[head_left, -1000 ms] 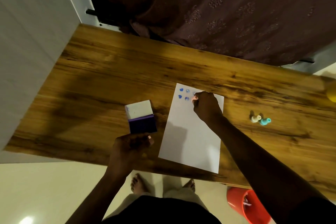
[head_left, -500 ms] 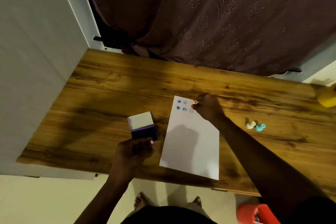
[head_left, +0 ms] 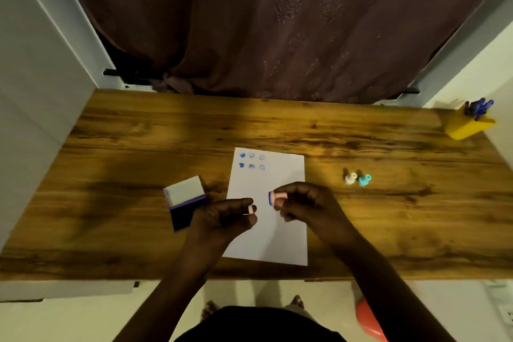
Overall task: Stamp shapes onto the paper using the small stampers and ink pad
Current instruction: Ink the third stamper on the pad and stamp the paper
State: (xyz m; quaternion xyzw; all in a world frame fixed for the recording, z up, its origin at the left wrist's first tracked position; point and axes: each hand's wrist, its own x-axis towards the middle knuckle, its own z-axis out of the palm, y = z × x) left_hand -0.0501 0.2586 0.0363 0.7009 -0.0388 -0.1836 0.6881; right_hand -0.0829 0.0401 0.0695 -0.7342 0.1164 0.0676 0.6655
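1. We have lifted our right hand (head_left: 302, 203) off the far end of the paper (head_left: 277, 230) and drawn it near; its fingers (head_left: 288, 189) pinch the pink stamper (head_left: 276, 198), inked face turned left.
2. Six blue marks (head_left: 252, 161) now show, two rows of three, so this stamper's pair looks done; we judge a swap or re-inking comes next.
3. Our left hand (head_left: 222, 219) has left the ink pad (head_left: 186, 203), open on the counter (head_left: 388, 216), fingers curled round something small and pink; a cap, perhaps, we cannot tell.
4. Two spare stampers (head_left: 356, 178) lie right; their shapes are too small to read.
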